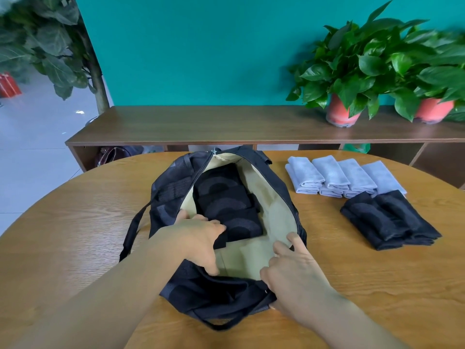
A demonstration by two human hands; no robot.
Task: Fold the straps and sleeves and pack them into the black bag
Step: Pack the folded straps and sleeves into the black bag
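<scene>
Gripping the near right rim of the black bag (214, 295), the right hand (294, 275) has its fingers (279, 248) curled over the beige lining; the bag lies unzipped on the tabletop (75, 222). Inside the bag, the left hand (196, 238) clasps a folded black sleeve (241, 224) with curled fingers. This sleeve is the nearest of a packed row (221, 182) running toward the bag's far end. Right of the bag, apart from it, sits a black folded pile (387, 217), with grey folded pieces (332, 175) just beyond. Behind the bag, a wooden shelf (201, 122) carries potted plants (344, 109).
</scene>
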